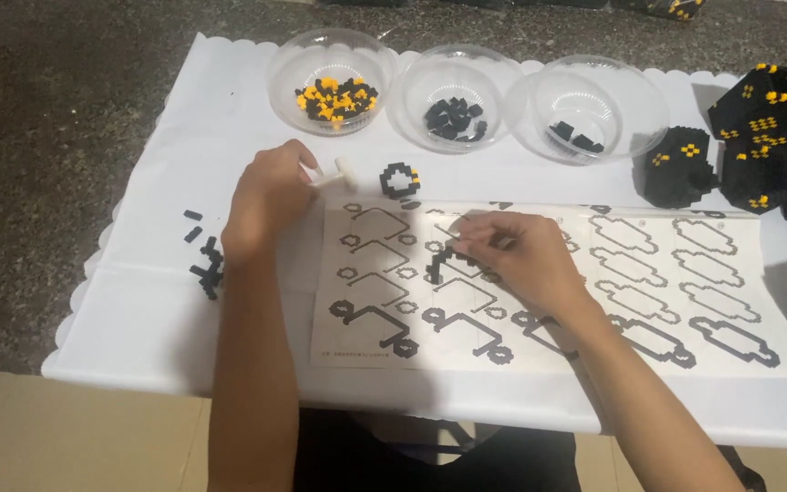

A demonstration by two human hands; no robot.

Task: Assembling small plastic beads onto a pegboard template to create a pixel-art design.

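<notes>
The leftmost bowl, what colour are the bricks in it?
Black and yellow-orange bricks mixed, seen in the head view.

Mostly plastic and paper here

Bowls (331, 56) are clear glossy plastic, the bricks (451, 117) matt black and yellow plastic. Sheet (649, 292) is smooth matt paper, the cloth (157, 301) smooth, white, creased; the tabletop (56, 137) looks like rough speckled stone.
</notes>
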